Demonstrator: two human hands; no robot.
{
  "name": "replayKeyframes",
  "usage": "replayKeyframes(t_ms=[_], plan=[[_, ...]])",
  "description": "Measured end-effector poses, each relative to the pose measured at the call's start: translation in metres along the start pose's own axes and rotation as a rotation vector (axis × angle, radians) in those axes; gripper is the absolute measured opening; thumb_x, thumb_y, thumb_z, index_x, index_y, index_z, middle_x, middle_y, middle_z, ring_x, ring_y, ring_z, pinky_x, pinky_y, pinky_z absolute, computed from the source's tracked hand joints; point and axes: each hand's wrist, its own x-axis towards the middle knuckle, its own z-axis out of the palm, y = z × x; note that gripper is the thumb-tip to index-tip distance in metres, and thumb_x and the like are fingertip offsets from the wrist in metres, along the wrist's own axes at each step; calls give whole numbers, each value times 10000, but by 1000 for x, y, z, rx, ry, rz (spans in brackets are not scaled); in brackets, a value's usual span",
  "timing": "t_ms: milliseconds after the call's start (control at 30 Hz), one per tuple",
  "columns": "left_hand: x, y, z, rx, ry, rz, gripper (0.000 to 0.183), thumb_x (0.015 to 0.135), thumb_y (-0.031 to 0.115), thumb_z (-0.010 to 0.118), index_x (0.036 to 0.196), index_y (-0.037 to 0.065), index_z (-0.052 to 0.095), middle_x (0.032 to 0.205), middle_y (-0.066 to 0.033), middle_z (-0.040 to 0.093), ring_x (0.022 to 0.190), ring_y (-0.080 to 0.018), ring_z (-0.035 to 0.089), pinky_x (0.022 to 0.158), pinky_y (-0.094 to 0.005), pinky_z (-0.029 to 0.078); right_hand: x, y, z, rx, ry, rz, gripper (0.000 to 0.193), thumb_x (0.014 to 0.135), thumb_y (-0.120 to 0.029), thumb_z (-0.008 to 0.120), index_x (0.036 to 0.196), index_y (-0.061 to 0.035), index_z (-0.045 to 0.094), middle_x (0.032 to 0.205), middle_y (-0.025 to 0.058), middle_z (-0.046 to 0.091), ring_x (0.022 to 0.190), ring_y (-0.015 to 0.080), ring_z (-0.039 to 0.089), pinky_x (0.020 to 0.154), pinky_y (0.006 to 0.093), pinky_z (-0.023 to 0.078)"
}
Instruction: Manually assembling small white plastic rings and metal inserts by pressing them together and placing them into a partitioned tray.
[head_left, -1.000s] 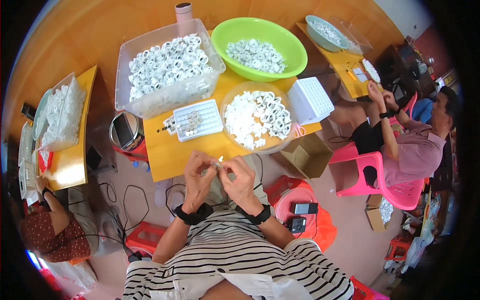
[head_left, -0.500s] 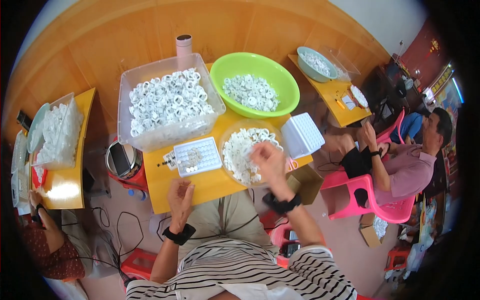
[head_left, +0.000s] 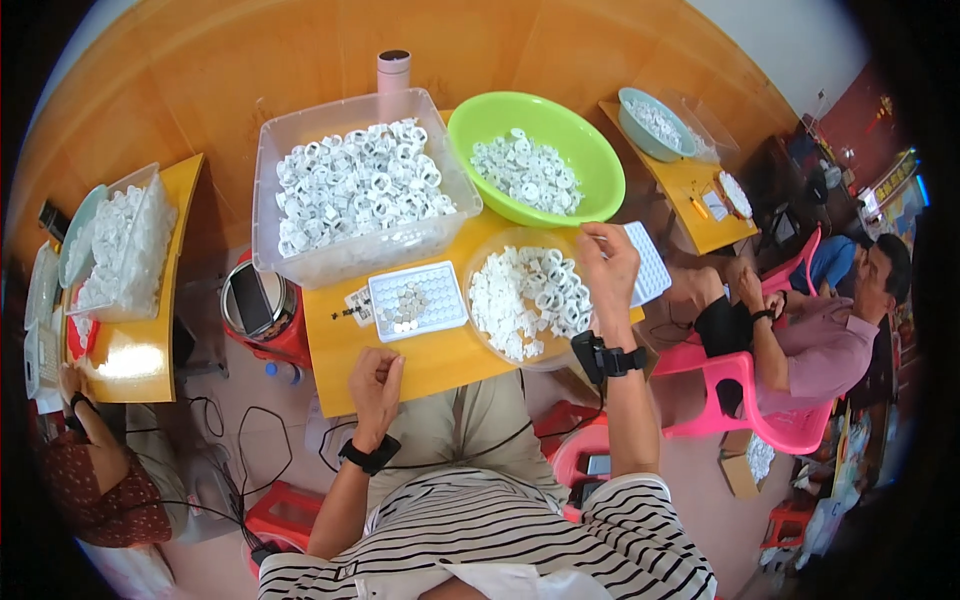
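Standing here I can see a bin of ring parts (head_left: 362, 190) at the tabletop's (head_left: 335, 350) back left, bottle (head_left: 393, 72) behind it, basin (head_left: 598, 165) just to its right. Discs (head_left: 408, 306) sit in a tray (head_left: 450, 312) in front of the bin, then a round tub (head_left: 553, 350) of loose bits (head_left: 500, 300) right of that, stacked trays (head_left: 650, 268) past it.

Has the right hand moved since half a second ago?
Yes: judged against the round clear tub, the right hand has moved rightward and farther from the body.

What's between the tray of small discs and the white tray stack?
In the head view, a round clear bowl of white parts, then the right hand.
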Motion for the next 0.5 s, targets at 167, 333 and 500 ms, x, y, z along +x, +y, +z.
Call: replayKeyframes(t_ms=[167,333,500], plan=[[3,-2,-1,-13,2,-21,80,812,45,587,782,-19,551,708,-41,508,576,-83,495,529,-207,403,-30,7,-40,109,84,345,130,777,19,559,888,29,627,784,59,617,657,113,594,535,233,461],[3,-6,2,-8,8,-27,70,809,36,583,776,-19,555,688,-34,504,570,-77,481,530,-206,399,-63,19,-58,-69,-41,380,132,775,6,572,892,26,629,706,62,621,640,112,604,540,251,470],[1,-7,3,20,28,-31,89,804,41,592,756,-22,554,669,-32,499,564,-71,467,526,-207,392,-96,18,-38,-318,-223,240,96,727,-54,617,813,-20,642,716,121,635,623,233,613,577,324,471]])
